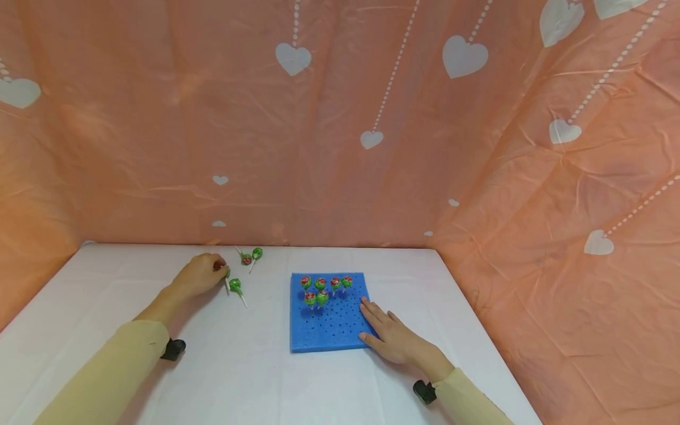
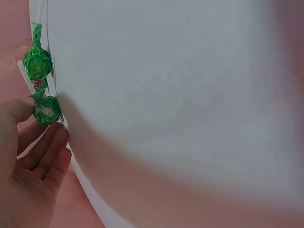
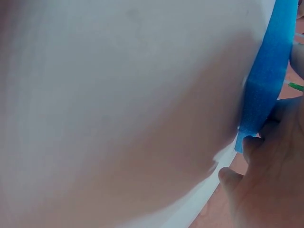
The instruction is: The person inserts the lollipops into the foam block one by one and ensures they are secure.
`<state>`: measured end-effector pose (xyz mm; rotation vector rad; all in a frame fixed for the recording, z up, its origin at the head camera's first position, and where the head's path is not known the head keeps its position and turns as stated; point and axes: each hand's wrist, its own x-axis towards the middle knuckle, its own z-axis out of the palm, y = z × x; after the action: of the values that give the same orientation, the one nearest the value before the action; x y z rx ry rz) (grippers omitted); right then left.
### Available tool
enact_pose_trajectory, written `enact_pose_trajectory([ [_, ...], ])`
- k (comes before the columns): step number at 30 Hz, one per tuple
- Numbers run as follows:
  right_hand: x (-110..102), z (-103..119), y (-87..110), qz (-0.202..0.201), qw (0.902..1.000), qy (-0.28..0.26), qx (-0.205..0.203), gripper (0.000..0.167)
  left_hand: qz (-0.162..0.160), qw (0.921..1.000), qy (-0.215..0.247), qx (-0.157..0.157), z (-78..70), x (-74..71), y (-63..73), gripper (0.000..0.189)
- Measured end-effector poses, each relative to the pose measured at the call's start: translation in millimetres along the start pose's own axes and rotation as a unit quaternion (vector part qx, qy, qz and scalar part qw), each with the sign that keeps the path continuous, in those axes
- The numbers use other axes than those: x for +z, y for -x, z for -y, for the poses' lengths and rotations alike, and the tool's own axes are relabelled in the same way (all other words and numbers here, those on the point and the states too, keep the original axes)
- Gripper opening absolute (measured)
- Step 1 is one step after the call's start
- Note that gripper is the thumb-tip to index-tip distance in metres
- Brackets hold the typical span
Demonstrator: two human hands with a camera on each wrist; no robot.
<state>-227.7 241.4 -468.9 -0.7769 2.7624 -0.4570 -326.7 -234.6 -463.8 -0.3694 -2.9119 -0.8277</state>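
Note:
At the left side of the table, my left hand (image 1: 199, 274) pinches a green-wrapped lollipop (image 2: 46, 111) by its head, between thumb and forefinger. Its white stick points down toward the table in the head view. Another lollipop (image 1: 235, 285) lies just to the right of these fingers, and two more, a red-and-green one (image 1: 247, 259) and a green one (image 1: 257, 253), lie farther back. My right hand (image 1: 395, 337) rests with extended fingers on the right edge of a blue foam board (image 1: 319, 341) full of small holes. Several lollipops (image 1: 320, 283) stand upright in its back rows.
A white cloth covers the table (image 1: 255, 372). Behind it and along the right hangs an orange curtain (image 1: 329, 195) with white hearts, close to the table's edges. Each wrist carries a small black device (image 1: 173, 349).

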Motion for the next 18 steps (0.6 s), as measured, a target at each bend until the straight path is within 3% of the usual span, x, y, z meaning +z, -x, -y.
enact_pose_trajectory([
  [7,-0.7,0.9,0.0,0.001,1.0,-0.001,0.001,0.073,-0.001,0.9999,0.009,-0.005,-1.0,1.4,1.0,0.025],
  [18,-0.3,0.9,-0.7,0.003,1.0,0.0,0.004,0.072,0.011,0.9979,0.062,-0.012,3.3,0.8,0.6,0.027],
])
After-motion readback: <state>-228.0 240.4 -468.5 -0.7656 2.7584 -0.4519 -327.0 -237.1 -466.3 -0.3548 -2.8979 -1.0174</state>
